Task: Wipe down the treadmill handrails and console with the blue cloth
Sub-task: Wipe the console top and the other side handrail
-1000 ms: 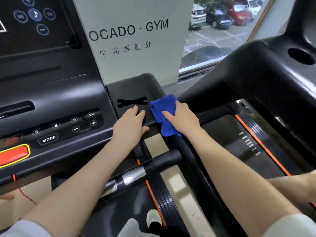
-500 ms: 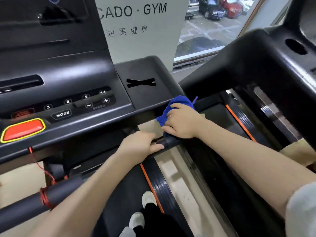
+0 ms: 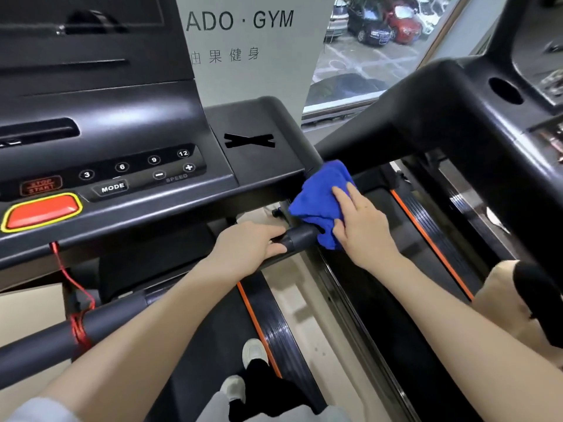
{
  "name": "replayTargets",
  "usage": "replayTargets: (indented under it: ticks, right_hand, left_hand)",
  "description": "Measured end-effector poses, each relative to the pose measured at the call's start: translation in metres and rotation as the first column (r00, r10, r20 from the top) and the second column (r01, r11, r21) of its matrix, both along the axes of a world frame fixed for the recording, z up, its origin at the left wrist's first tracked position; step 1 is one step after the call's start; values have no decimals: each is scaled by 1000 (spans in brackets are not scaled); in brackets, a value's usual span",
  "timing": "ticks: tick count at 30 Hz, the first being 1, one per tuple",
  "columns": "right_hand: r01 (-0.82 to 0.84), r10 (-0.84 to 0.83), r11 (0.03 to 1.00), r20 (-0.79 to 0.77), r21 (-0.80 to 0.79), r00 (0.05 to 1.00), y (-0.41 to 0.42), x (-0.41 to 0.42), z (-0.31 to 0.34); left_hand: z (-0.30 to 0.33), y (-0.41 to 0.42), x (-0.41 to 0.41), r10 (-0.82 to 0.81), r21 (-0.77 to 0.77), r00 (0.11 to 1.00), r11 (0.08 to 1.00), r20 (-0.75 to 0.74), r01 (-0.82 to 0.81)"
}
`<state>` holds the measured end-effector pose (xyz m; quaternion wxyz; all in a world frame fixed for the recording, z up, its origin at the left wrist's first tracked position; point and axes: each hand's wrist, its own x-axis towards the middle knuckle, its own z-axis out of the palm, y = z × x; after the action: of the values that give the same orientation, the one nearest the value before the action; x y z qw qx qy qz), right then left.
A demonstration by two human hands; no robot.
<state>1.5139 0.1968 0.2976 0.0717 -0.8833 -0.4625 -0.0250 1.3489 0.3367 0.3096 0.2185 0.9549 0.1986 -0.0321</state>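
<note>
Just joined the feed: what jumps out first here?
The blue cloth stands out, pressed by the right hand against the handrail end, right of the console. The left hand grips the handrail beside it. A red button with a yellow rim sits at the console's lower left.

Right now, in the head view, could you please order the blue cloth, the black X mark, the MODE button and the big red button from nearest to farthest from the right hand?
1. blue cloth: pressed under the right hand.
2. black X mark: up and left of it.
3. MODE button: further left.
4. red button: far left, by the frame's edge.
</note>
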Motion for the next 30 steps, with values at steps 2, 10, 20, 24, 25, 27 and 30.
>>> replayTargets:
  ticks: [2, 10, 20, 24, 25, 27, 30]
  right_hand:
    - [157, -166, 978, -59, -139, 984, 5, -2, 6]
    - [295, -310, 950, -394, -99, 865, 48, 26, 16]
    - [482, -467, 868, -517, -116, 717, -64, -5, 12]
    - [473, -486, 874, -185, -112, 854, -25, -10, 9]
    - [422, -430, 900, -65, -112, 900, -19, -13, 6]
    - [269, -246, 951, 152, -150, 957, -19, -22, 0]
    - [15, 47, 986, 361, -166, 931, -51, -36, -9]
  left_hand:
    - [0, 2, 3, -20, 17, 1000, 1000, -14, 20]
    - [-11, -16, 15, 105, 130, 994, 986, -33, -100]
    - [-16, -20, 15, 40, 290, 999, 957, -24, -32]
    - [-19, -32, 12, 86, 349, 996, 935, -37, -67]
    - [-20, -31, 12, 87, 342, 996, 937, -31, -72]
    - [-22, -27, 11, 74, 336, 997, 940, -29, -60]
    - [-22, -21, 9, 28, 335, 999, 942, -32, -15]
